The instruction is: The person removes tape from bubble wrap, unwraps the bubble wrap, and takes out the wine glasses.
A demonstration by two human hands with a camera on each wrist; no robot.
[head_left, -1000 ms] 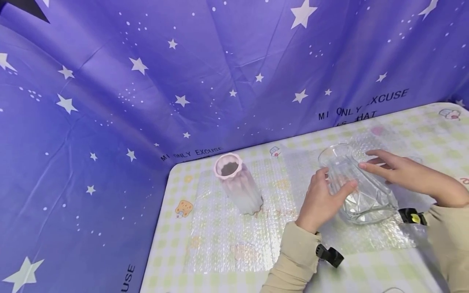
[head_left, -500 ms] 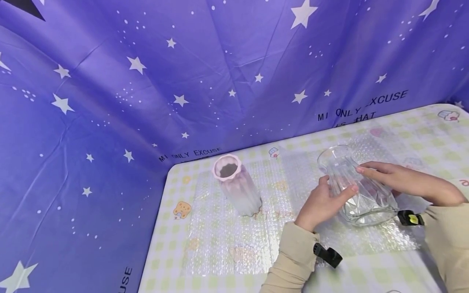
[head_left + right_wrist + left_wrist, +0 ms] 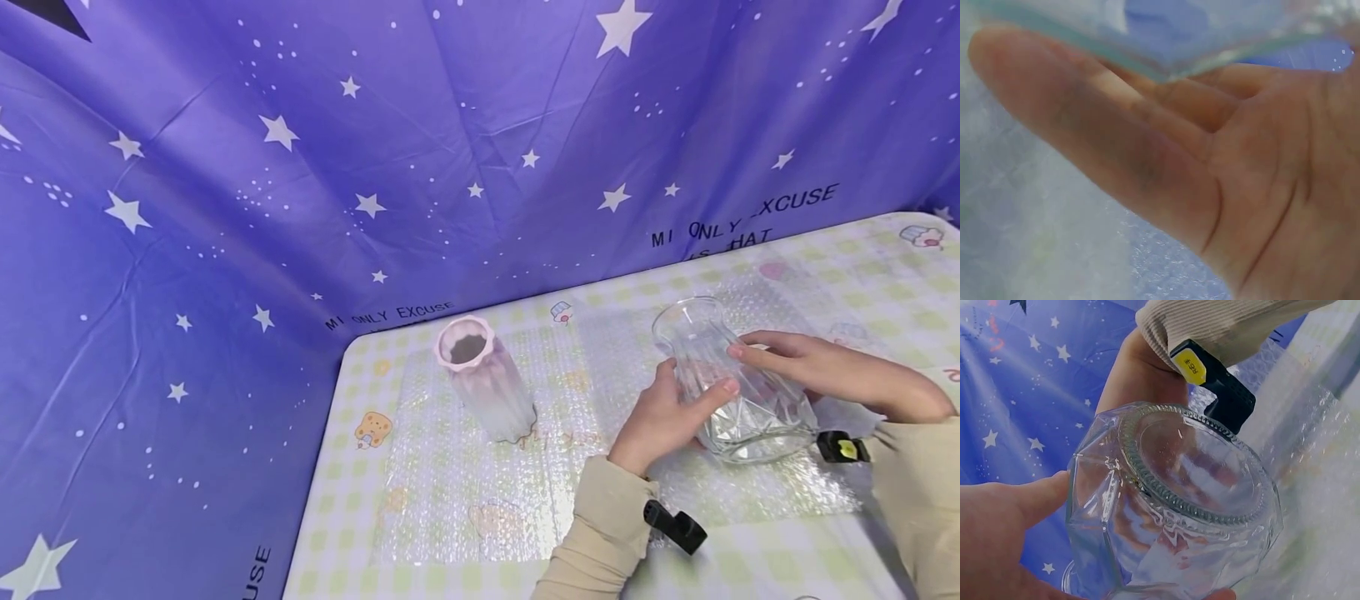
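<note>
A clear faceted glass vase [image 3: 750, 425] is between my two hands, on the right of the head view. With thumb in front, my left hand [image 3: 663, 421] grips its left side. My right hand [image 3: 817, 367] holds the other side, thumb near the neck; its other fingers are mostly hidden behind the glass. The left wrist view shows the round ribbed base [image 3: 1197, 512] of the vase facing the camera, and part of my left hand [image 3: 997, 531]. Close up, the right wrist view has my right hand [image 3: 1210, 162] beneath a glass edge [image 3: 1160, 65].
A pink-and-white fluted vase [image 3: 491, 387] stands to the left on a sheet of bubble wrap [image 3: 450, 508]. More bubble wrap [image 3: 622, 342] lies under and behind the glass vase. The checked table [image 3: 330, 517] meets a blue star-patterned curtain [image 3: 450, 167].
My right hand has lowered, and its spread fingers have come round the glass vase. The left hand keeps its hold, with little shift. The pink-and-white vase stays put.
</note>
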